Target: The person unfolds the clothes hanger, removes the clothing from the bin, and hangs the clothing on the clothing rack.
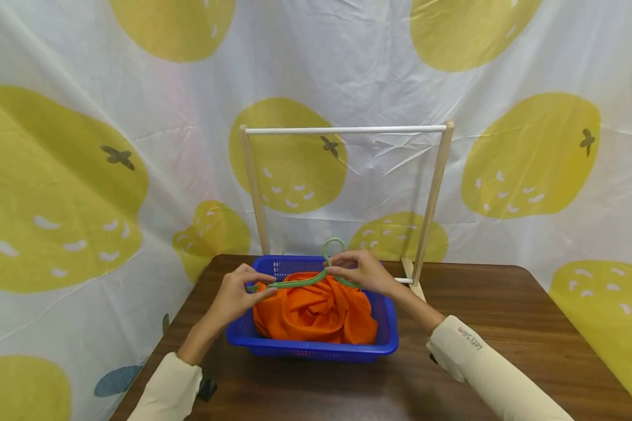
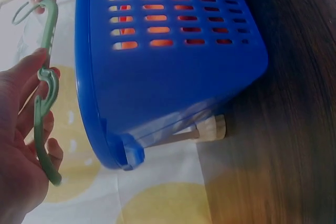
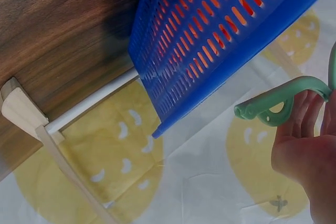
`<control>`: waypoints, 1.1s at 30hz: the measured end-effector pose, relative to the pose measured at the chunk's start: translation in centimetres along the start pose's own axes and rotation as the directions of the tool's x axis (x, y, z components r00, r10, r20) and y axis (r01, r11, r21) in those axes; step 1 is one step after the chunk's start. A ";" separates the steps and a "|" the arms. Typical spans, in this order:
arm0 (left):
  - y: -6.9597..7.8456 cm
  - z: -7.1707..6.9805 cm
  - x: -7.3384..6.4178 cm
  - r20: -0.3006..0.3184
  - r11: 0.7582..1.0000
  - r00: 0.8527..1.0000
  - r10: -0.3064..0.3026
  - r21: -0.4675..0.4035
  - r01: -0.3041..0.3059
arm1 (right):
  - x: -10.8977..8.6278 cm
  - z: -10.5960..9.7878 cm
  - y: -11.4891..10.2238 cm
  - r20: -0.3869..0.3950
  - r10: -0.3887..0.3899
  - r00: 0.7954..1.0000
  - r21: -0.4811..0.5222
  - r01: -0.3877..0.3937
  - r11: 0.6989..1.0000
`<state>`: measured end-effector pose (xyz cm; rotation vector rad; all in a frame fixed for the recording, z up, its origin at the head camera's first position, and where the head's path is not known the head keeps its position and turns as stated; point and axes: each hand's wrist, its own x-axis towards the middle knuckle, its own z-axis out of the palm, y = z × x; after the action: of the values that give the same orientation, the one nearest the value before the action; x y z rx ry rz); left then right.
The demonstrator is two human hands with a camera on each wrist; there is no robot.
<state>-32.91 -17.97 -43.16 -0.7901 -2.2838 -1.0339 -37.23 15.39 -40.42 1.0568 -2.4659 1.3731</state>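
Left hand pinches one arm of green hanger; right hand pinches it too, seemingly below hook. Hanger above blue basket, orange cloth inside. Basket near far edge of table; wooden rack behind.

Hanger light green, cloth orange, basket blue. Table dark brown woodgrain; curtain over there white, yellow fruit print. Sleeves cream, right one dark-lettered. Rack pale wood, white rods.
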 end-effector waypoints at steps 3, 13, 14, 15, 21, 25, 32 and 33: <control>0.1 0.2 0.1 0.022 1.000 1.000 -0.008 -0.001 0.008 | 0.0 0.1 -0.1 0.002 0.008 1.000 0.005 -0.008 1.000; -0.2 -0.4 0.1 -0.012 1.000 1.000 -0.007 0.015 0.007 | -0.8 -1.1 0.4 0.083 0.009 0.997 -0.023 -0.007 1.000; -0.2 -0.5 0.1 -0.015 1.000 1.000 -0.012 0.014 0.012 | -1.0 -1.2 0.5 0.091 0.007 0.996 -0.027 -0.005 1.000; -0.3 -0.6 0.1 -0.013 1.000 1.000 -0.014 0.013 0.015 | -1.1 -1.4 0.6 0.096 0.005 0.995 -0.036 -0.002 0.999; -0.2 -0.7 0.2 0.001 0.999 0.999 -0.038 0.017 0.038 | -1.6 -1.5 0.9 0.097 0.004 0.995 -0.035 -0.001 0.999; 0.1 -0.3 0.4 -0.003 0.999 0.999 -0.032 0.003 0.033 | -1.7 -1.3 1.1 0.078 0.009 0.997 -0.048 -0.006 0.999; 0.5 1.0 1.6 0.004 0.998 0.999 0.036 -0.042 -0.036 | -1.4 -0.5 0.9 0.073 0.008 0.997 -0.078 -0.002 0.997; 0.6 1.2 1.9 0.010 0.998 0.999 0.035 -0.051 -0.034 | -1.3 -0.3 0.9 0.073 0.003 0.997 -0.081 0.003 0.997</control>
<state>-34.05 -16.15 -42.37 -0.8543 -2.2530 -1.0780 -36.83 16.62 -41.43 1.1080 -2.5487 1.2446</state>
